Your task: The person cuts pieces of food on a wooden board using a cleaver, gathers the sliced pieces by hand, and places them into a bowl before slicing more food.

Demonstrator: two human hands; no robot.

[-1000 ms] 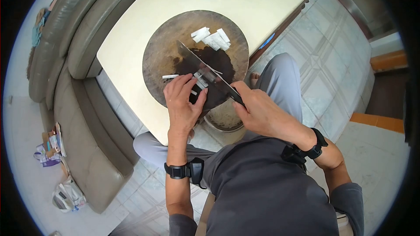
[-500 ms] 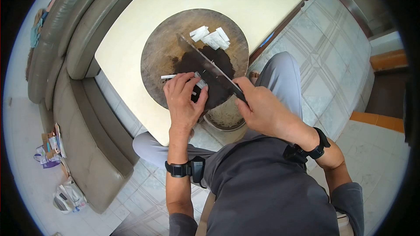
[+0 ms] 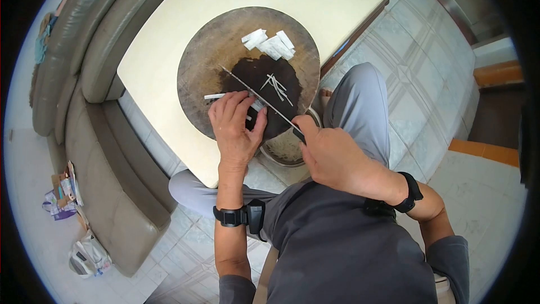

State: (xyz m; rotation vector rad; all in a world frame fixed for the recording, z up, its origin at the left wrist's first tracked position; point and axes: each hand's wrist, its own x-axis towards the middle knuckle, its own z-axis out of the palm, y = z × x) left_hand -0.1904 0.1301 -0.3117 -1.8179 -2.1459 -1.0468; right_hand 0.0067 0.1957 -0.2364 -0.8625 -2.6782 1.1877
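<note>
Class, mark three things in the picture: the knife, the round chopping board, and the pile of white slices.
knife [image 3: 247, 89]: head view, middle of the blade.
chopping board [image 3: 205, 50]: head view, bare wood left of the dark patch.
pile of white slices [image 3: 270, 45]: head view, centre of the pile.

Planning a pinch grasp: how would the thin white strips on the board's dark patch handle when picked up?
Probably floppy or easily snapped: the strips are very thin beside the uncut slabs. Likely light, and may cling, since they lie on the board's dark, seemingly wet patch. Unlikely to roll: they look flat-cut.
</note>
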